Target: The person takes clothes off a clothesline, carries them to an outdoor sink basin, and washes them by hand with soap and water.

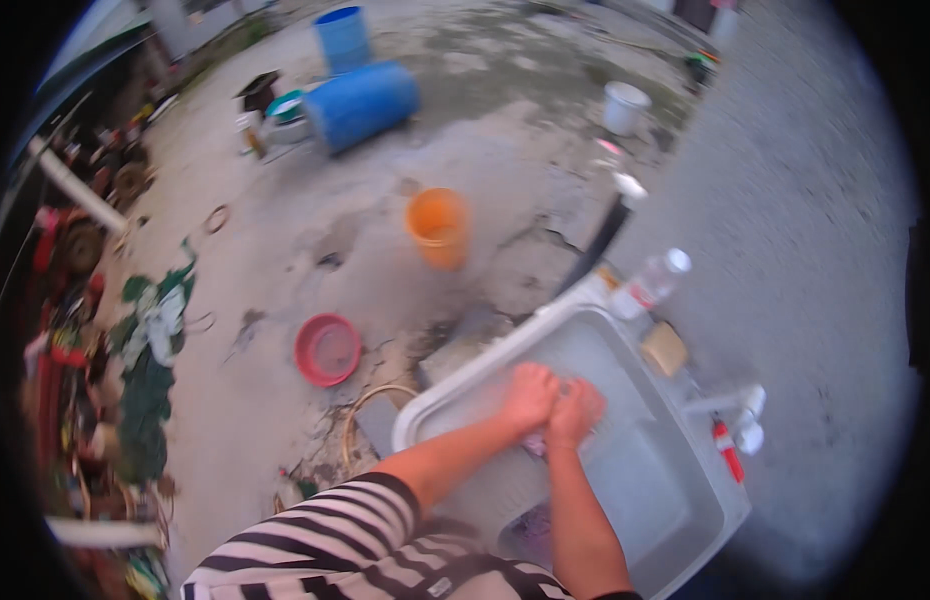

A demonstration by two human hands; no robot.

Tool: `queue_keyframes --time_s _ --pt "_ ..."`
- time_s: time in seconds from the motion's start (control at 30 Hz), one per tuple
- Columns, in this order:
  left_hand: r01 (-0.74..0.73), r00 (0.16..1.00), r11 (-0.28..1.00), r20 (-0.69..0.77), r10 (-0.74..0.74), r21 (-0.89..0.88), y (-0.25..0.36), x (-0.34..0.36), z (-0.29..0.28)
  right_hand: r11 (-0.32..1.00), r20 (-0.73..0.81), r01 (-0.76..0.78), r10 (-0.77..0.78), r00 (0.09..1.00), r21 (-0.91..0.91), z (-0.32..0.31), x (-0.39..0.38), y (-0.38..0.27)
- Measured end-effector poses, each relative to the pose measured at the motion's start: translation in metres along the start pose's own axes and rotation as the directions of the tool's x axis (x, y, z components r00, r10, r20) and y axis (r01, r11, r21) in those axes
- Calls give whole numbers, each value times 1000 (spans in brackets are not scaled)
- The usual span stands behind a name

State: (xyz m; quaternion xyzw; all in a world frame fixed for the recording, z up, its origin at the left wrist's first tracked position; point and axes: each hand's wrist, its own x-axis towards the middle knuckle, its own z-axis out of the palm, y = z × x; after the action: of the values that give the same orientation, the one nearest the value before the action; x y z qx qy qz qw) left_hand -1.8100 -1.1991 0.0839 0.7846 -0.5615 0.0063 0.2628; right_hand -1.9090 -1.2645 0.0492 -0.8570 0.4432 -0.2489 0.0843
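Cloth [535,443], pinkish and partly hidden, shows within the grey plastic sink [635,460] beneath the person's left hand [530,395] and right hand [577,412]; the hands touch, each grip curled closed on it, while a clear plastic bottle [653,284] and a beige block [665,349] rest along the sink's right rim

Single head-worn fisheye, tilted down at close-range hands [531,396] over sink [697,445]; yard floor [285,270] spreads far and left.
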Motion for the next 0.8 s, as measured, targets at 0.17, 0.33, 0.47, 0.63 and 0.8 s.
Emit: queue_keyframes --time_s 0.17,0.33,0.47,0.63,0.8 --pt "-50 983 963 -182 1 -266 20 -100 -14 843 64 19 -63 996 537 -42 -105 1" --pt "-121 992 951 -61 108 -283 29 -99 -12 974 248 140 -182 951 179 -42 -98 31" --pt "107 982 968 -127 -138 -226 18 -51 11 954 117 246 -267 957 169 -19 -25 5" --pt "103 965 991 -232 -120 -83 23 -59 10 971 -25 227 -226 974 70 -29 -42 16" --pt "396 877 768 -43 -479 -503 79 -123 -14 322 337 -446 341 878 835 -60 -108 -15"
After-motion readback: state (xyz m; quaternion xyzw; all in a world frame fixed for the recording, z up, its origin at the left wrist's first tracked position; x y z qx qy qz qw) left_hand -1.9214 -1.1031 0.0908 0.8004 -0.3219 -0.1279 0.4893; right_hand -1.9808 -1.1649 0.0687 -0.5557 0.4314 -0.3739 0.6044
